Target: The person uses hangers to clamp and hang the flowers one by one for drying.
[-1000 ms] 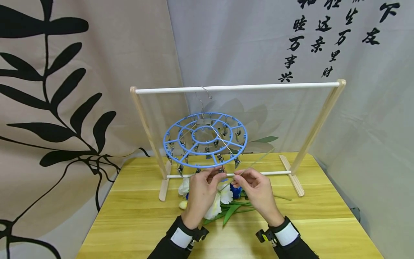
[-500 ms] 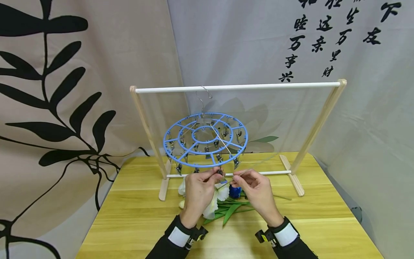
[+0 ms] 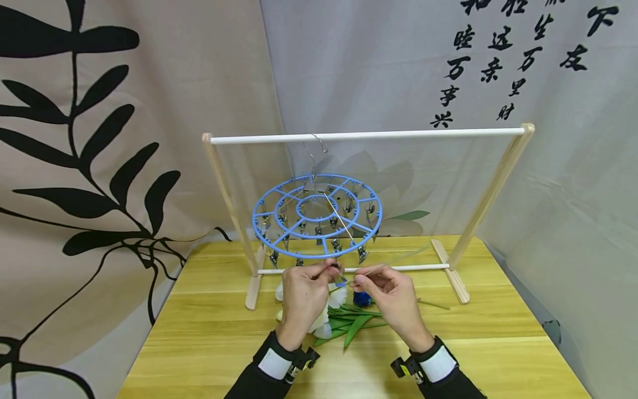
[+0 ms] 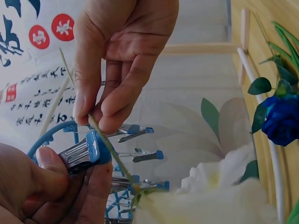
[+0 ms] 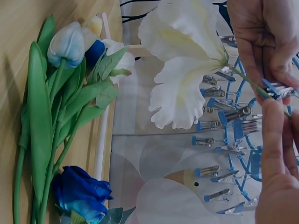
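Up front in the head view, the left hand (image 3: 304,293) and the right hand (image 3: 391,296) meet just under the near rim of a round blue clip hanger (image 3: 317,216), which hangs by a metal hook from the white top bar of a wooden rack (image 3: 490,191). The rack stands on a yellow wooden table (image 3: 209,338). The left hand pinches a clip at the hanger's edge; the right hand pinches a thin green stem (image 3: 394,260) that runs up and to the right. Below the hands, a bunch of flowers (image 3: 349,318) lies on the table, with a blue rose (image 3: 362,299) among them.

Next, the left wrist view shows the left hand's thumb and fingers (image 4: 51,170) squeezing a blue-tipped metal clip (image 4: 86,151). The stem (image 4: 105,142) passes right by the clip's tip, and the right hand's fingers (image 4: 117,100) are curled around it just above. A white flower head (image 4: 219,196) sits at the stem's lower end.

Lastly, the right wrist view shows the white flower (image 5: 184,60) hanging in the air on its stem (image 5: 247,81), which leads to the clip (image 5: 278,89) between both hands. The right hand's fingers (image 5: 273,140) hold the stem there. Green-leaved tulips (image 5: 60,98) and the blue rose (image 5: 81,191) lie on the table beside the rack's lower rail.
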`<state>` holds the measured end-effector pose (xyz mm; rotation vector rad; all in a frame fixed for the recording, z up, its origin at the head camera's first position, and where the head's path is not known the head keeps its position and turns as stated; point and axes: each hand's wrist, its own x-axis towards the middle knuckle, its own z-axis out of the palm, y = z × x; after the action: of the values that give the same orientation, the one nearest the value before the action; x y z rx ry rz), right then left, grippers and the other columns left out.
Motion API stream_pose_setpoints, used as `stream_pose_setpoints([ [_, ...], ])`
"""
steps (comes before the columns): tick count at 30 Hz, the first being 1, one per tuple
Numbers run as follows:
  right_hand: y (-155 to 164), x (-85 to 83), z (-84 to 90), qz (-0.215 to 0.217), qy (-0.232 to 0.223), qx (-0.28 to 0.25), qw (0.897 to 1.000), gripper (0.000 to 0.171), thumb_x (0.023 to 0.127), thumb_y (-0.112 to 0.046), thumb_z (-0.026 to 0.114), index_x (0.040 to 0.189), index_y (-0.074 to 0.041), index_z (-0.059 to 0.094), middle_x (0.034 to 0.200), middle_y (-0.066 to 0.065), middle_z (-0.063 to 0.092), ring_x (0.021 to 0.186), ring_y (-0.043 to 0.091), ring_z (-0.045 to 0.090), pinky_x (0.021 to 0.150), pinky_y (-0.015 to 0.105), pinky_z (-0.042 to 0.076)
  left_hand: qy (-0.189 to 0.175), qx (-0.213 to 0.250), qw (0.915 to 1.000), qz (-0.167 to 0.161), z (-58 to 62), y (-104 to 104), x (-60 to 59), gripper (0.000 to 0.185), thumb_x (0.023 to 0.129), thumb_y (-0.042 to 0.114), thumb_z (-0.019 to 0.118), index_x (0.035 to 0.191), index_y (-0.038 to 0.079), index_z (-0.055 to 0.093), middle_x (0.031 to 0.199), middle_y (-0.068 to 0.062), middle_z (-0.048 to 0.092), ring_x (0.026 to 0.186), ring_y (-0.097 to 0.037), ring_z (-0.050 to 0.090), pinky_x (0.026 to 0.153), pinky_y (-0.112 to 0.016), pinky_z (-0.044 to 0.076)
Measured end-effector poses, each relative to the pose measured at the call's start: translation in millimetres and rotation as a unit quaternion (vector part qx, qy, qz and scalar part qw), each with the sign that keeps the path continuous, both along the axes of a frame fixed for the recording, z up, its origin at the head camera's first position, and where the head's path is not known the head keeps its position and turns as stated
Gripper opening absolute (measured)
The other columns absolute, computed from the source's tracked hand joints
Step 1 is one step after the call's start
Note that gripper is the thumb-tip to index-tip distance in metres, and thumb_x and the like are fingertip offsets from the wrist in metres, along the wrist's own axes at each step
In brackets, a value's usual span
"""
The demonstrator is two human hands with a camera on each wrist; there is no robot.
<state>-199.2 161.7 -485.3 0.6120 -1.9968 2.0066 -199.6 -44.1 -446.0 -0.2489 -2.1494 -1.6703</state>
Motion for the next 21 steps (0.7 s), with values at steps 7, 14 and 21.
stream_pose_setpoints([
  [7, -7.5, 0.7, -2.4, -0.004, 0.025, -0.011, 1.000, 0.014, 0.108, 0.007, 0.077, 0.122, 0.008, 0.080, 0.111, 0.024, 0.086, 0.096, 0.012, 0.087, 0.086, 0.033, 0.074, -0.013, 0.006, 0.9999, 0.000, 0.2, 1.2, -1.4, 0.010, 0.102, 0.005, 0.089, 0.112, 0.006, 0.094, 0.100, -0.008, 0.092, 0.092, -0.024, 0.091, 0.077, -0.024, 0.071],
  [14, -12.5, 0.8, -5.8, -0.022, 0.045, -0.014, 0.999, 0.015, 0.108, 0.009, 0.076, 0.122, 0.007, 0.082, 0.111, 0.018, 0.087, 0.093, 0.014, 0.087, 0.083, 0.030, 0.073, -0.013, -0.002, 0.9999, 0.004, 0.4, 0.1, -1.1, 0.011, 0.103, 0.007, 0.089, 0.113, 0.007, 0.093, 0.102, -0.009, 0.091, 0.093, -0.025, 0.091, 0.073, -0.021, 0.069],
  [21, -15.2, -0.6, -6.5, -0.032, 0.047, -0.022, 0.998, 0.015, 0.106, 0.011, 0.077, 0.120, 0.007, 0.082, 0.110, 0.018, 0.088, 0.091, 0.009, 0.085, 0.081, 0.031, 0.073, -0.013, -0.018, 0.9996, 0.015, -1.2, -0.9, 0.5, 0.014, 0.103, 0.011, 0.090, 0.116, 0.006, 0.092, 0.106, -0.014, 0.090, 0.088, -0.028, 0.090, 0.051, -0.017, 0.049],
])
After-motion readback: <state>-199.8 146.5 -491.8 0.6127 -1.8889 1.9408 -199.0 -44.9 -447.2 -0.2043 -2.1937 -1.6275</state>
